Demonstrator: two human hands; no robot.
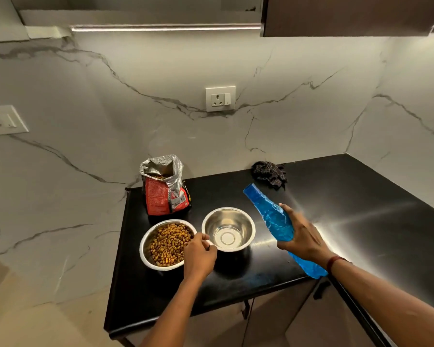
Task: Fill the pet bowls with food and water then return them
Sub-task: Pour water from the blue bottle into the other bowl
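The left hand point(200, 249) pinches the near-left rim of the steel water bowl point(228, 229) — the right hand point(302, 236) grips a tilted blue bottle point(273, 216) over the counter point(336, 221).

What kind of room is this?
Probably a home kitchen. There is a black countertop against a marble-look wall with a power socket, and a cupboard hangs overhead. An open bag of pet food stands on the countertop.

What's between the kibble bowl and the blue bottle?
The other steel bowl, no kibble in it, its rim pinched by the left hand; the right hand holds the blue bottle. Head view.
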